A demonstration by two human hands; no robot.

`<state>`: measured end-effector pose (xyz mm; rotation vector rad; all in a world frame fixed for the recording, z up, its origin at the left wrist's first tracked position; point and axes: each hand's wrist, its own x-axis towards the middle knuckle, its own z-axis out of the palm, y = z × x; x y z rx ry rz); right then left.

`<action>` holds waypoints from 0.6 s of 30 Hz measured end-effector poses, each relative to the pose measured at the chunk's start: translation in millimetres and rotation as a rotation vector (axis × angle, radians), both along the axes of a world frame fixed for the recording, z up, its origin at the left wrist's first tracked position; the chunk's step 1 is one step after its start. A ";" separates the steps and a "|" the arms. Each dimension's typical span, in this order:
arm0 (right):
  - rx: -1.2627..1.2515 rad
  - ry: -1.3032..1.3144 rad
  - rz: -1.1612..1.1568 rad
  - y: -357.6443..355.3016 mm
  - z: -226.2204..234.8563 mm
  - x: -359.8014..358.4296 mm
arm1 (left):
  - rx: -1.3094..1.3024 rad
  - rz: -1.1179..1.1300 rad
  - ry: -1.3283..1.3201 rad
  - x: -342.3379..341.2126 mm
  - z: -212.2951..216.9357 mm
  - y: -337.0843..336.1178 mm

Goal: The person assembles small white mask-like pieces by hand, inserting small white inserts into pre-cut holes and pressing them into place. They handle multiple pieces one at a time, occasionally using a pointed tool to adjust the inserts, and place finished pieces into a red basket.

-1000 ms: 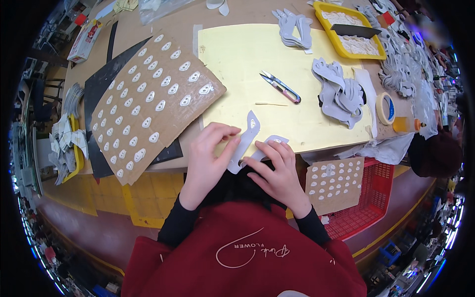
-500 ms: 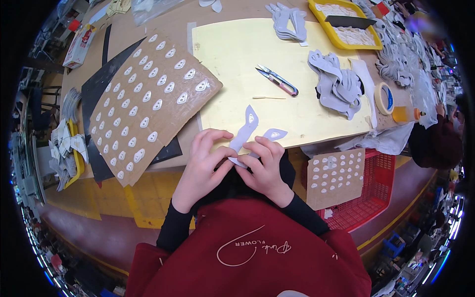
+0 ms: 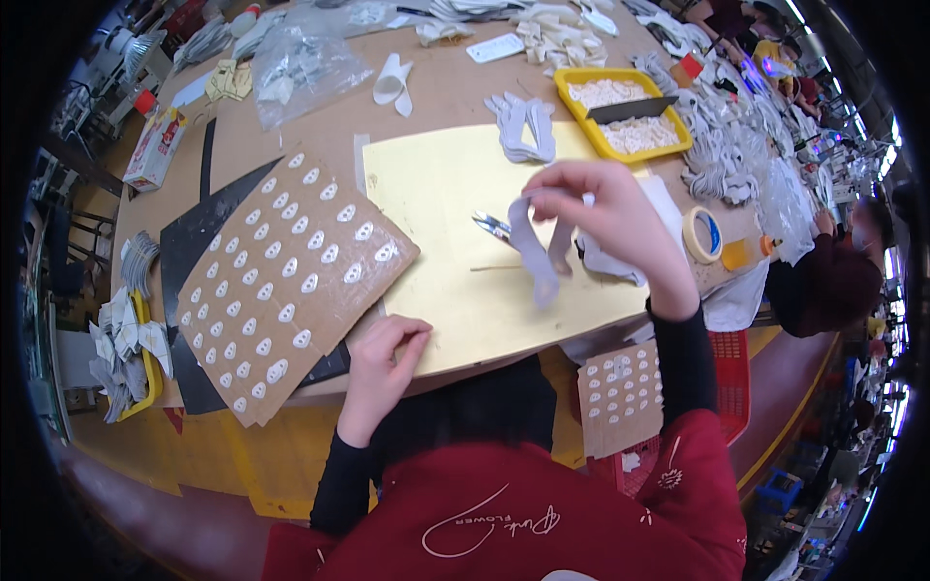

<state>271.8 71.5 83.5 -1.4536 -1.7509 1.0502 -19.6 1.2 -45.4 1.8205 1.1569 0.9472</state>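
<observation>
My right hand [image 3: 610, 208] is raised over the yellow sheet [image 3: 436, 194], pinching a limp grey cut piece [image 3: 528, 247] that hangs in a bent strip. Behind the piece, thread snips [image 3: 492, 227] lie partly covered, only their blades showing. A thin tan stick [image 3: 496, 268] rests just below them. My left hand [image 3: 383, 358] stays low at the table's front edge with its fingers curled and tips together; nothing shows in them. Partly hidden beneath my right hand and forearm is a pile of grey cut pieces [image 3: 610, 261]. A neat stack of similar pieces [image 3: 521, 128] lies farther back.
Left is a cardboard sheet [image 3: 291, 276] with rows of small white ovals, on a black board [image 3: 184, 247]. Back right stand a yellow tray [image 3: 572, 102] of small white parts, a tape roll [image 3: 701, 234] and an orange bottle [image 3: 741, 254]. A red crate [image 3: 731, 378] holds another dotted cardboard [image 3: 620, 397].
My right hand has lifted the grey piece away from my left hand, up and to the right. My left hand has let go and dropped lower. The view has tilted up.
</observation>
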 end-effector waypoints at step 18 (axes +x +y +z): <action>0.454 -0.773 0.187 62.5 -78.6 54.5 | 0.254 0.005 0.178 11.7 -6.3 -0.2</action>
